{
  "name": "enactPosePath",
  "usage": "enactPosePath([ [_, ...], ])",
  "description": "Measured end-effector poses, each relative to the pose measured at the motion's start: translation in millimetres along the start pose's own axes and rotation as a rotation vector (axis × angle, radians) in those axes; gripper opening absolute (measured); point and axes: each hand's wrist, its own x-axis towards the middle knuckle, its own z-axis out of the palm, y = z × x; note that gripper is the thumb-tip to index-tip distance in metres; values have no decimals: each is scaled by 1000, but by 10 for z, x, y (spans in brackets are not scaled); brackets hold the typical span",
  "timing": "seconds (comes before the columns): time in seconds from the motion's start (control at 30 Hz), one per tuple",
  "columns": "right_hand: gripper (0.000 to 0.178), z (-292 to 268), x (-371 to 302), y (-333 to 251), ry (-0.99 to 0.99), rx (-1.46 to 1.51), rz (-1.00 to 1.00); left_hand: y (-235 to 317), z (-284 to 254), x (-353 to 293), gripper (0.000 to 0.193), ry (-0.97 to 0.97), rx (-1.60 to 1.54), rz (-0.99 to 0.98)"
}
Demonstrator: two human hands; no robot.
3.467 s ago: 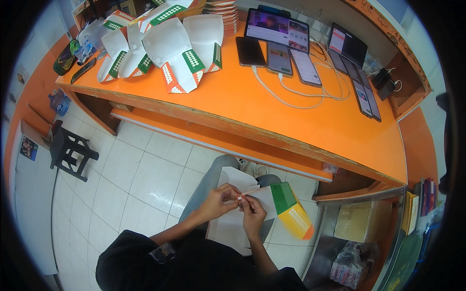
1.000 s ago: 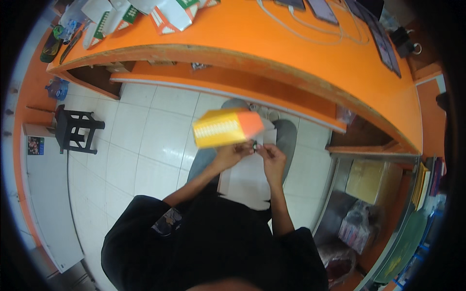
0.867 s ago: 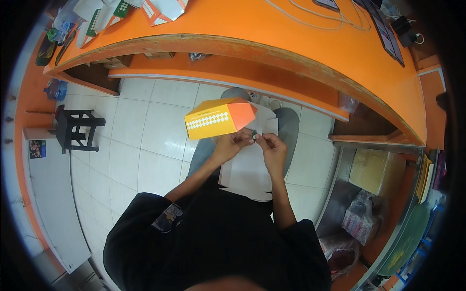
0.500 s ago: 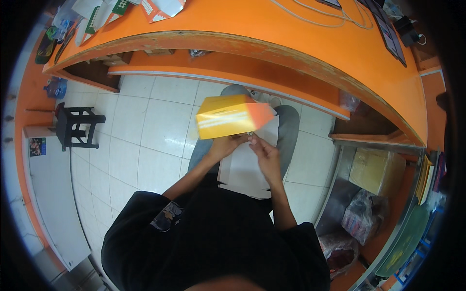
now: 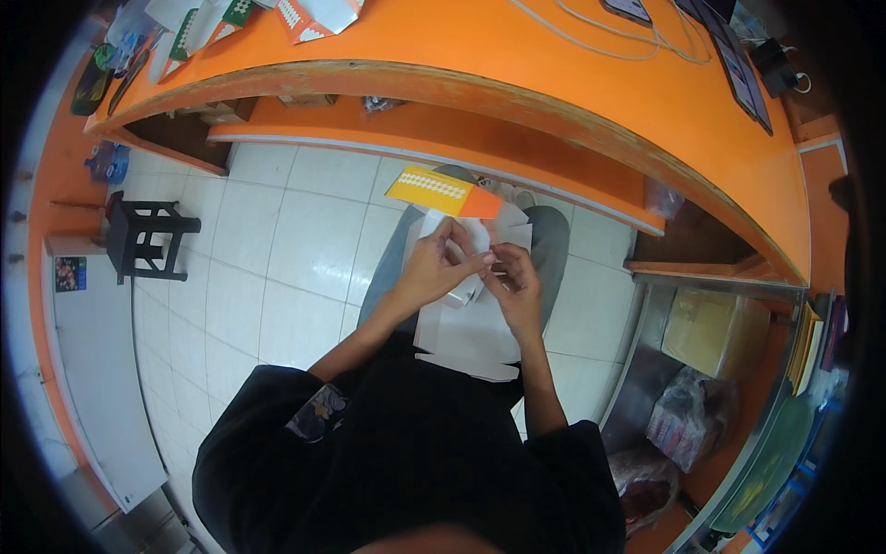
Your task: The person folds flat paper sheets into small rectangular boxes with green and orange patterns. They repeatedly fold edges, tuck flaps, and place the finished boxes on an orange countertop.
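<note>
A cardboard carton piece (image 5: 429, 189), yellow and orange with a white pattern outside and white inside, is held over my lap. My left hand (image 5: 432, 270) is closed on its near side, thumb stretched toward the right. Close beside it, my right hand (image 5: 515, 284) pinches near the carton's right part. The fingertips of both hands almost meet, and the exact edge between them is too small to make out. Beneath the hands, a flat white cardboard sheet (image 5: 466, 332) with a slotted near edge rests on my thighs.
An orange counter (image 5: 415, 83) curves across ahead of my knees, bearing more printed cardboard (image 5: 314, 18), cables (image 5: 591, 37) and a phone (image 5: 628, 9). A black stool (image 5: 152, 238) stands at left. On the right are shelves with a cardboard box (image 5: 706, 331) and plastic-wrapped goods (image 5: 681, 420).
The carton has tipped over, so its white inside now shows toward me and less of the yellow face is visible. My left hand has shifted up slightly.
</note>
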Motion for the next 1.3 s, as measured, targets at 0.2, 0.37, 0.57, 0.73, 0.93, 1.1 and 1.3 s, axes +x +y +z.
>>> enactPosePath([
  [0.2, 59, 97, -71, -74, -21, -101, -95, 122, 110, 106, 30, 4, 115, 192],
  [0.37, 72, 31, -26, -121, 75, -206, -236, 58, 109, 157, 32, -165, 140, 216],
  [0.57, 52, -96, 82, -163, 182, -352, -353, -24, 143, 132, 32, -175, 155, 198],
  [0.73, 18, -219, 107, -116, 292, -187, -156, -121, 215, 54, 28, -194, -129, 113],
  [0.93, 13, -317, 77, -116, 208, -420, -145, -275, 223, 109, 25, -167, -426, -29],
  [1.1, 9, -179, 59, -105, 205, -386, -241, -283, 228, 125, 24, -172, -421, 3],
  [1.3, 8, -172, 93, -92, 262, -216, -160, -219, 213, 113, 19, -163, -495, 1],
])
